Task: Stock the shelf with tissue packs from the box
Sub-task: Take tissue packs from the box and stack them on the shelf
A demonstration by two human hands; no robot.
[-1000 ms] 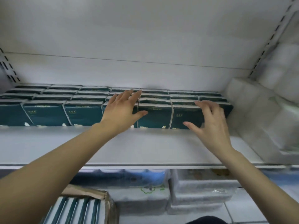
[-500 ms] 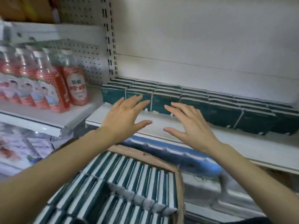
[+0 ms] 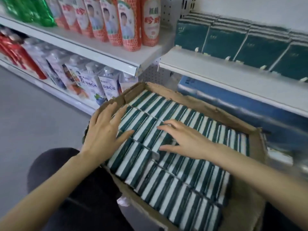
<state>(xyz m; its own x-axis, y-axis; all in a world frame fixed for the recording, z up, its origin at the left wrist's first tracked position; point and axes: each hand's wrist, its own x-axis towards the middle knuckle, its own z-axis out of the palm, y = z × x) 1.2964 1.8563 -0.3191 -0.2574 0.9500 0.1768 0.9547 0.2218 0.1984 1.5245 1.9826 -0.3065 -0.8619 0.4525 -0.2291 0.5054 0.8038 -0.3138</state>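
1. A brown cardboard box (image 3: 168, 91) with torn, ragged rims is seen from above, set in front of the person's dark-clothed knees (image 3: 80, 189).
2. The box is packed with tissue packs (image 3: 175, 184), flat rectangular and film-wrapped, stood on edge so that only narrow dark green and white striped tops are shown.
3. The packs are pressed side by side in several rows; each long top edge runs from near left to far right, toward the shelf.
4. The left hand (image 3: 103, 130) is held flat with fingers spread over the box's left rim and the nearest packs; nothing is gripped.
5. The right hand (image 3: 185, 139) is likewise spread flat, palm down, over the middle rows, and nothing is held. Whether the fingertips touch the packs cannot be told.
6. At upper right, a white metal shelf (image 3: 216, 77) carries more stocked packs (image 3: 233, 40), stood upright with broad dark green faces toward the aisle and ranked back in rows.
7. Under that shelf a blue wrapped bundle (image 3: 233, 104) is seen.
8. To the left, red-and-white bottles (image 3: 130, 22) and green bottles (image 3: 33, 12) are lined on a neighbouring white shelf, with pale cartons (image 3: 90, 82) below.
9. White pegboard (image 3: 175, 5) backs the shelving, and the floor (image 3: 25, 117) is smooth grey.
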